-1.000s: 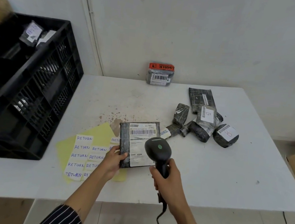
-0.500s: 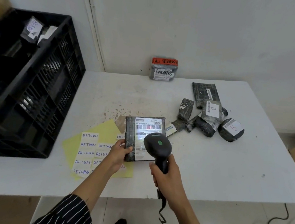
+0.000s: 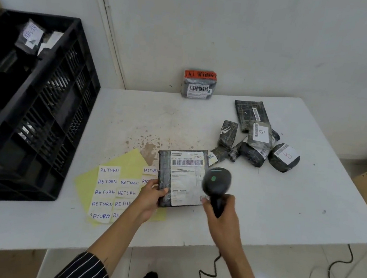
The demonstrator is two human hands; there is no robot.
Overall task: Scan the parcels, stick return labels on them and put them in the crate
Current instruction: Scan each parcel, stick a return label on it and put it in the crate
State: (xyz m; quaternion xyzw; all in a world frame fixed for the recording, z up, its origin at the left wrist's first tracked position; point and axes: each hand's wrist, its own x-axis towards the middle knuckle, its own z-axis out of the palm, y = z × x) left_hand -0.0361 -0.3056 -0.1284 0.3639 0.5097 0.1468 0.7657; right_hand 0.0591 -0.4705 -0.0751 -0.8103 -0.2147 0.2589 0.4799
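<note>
My left hand (image 3: 150,196) grips the lower left edge of a flat dark parcel (image 3: 181,177) with a white barcode label, held tilted above the table. My right hand (image 3: 222,214) holds a black barcode scanner (image 3: 216,183) by its handle, its head at the parcel's right edge. A yellow sheet (image 3: 115,190) of handwritten RETURN labels lies under and left of the parcel. The black crate (image 3: 51,110) stands at the left with parcels inside.
Several wrapped dark parcels (image 3: 258,138) lie in a heap at the right of the white table (image 3: 284,207). One parcel with orange fragile tape (image 3: 199,84) leans on the wall at the back. The scanner's cable (image 3: 208,276) hangs off the front edge.
The scanner has swung right, off the middle of the parcel's label to its right edge. My left hand still holds the parcel in about the same place.
</note>
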